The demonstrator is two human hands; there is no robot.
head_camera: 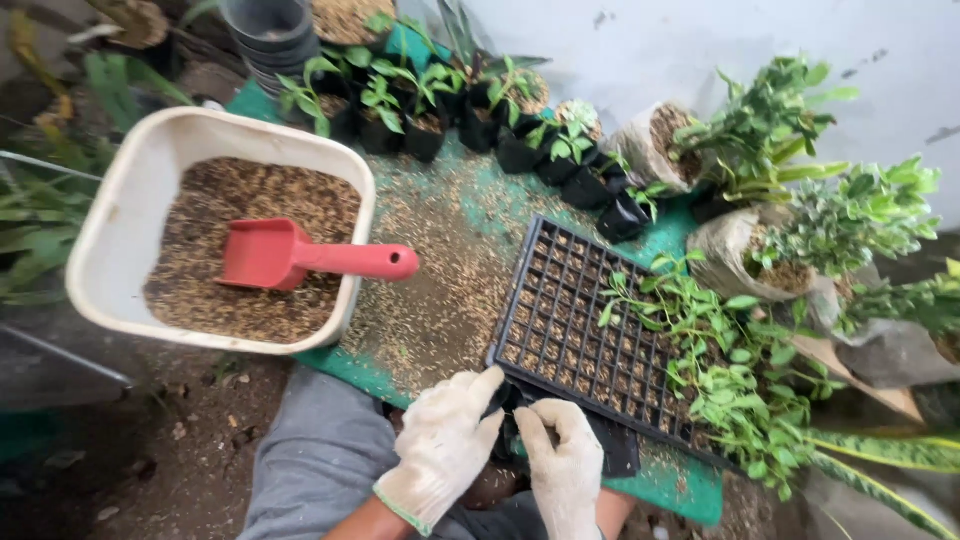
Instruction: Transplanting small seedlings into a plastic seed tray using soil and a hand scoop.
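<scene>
Both my hands wear white work gloves. My left hand (445,445) and my right hand (565,465) are together on a small black plastic grow bag (620,450) at the near edge of a black seedling tray (570,320). The fingers of both hands pinch the bag's rim. The tray's cells hold brown potting mix. Green cuttings (720,360) lie across the tray's right side. My grey trouser leg (320,455) is below the hands.
A white tub (120,240) of potting mix with a red scoop (300,258) stands at the left. Small black bags with seedlings (440,110) line the back of a green mat (440,270). Larger bagged plants (760,230) stand at the right by a pale wall.
</scene>
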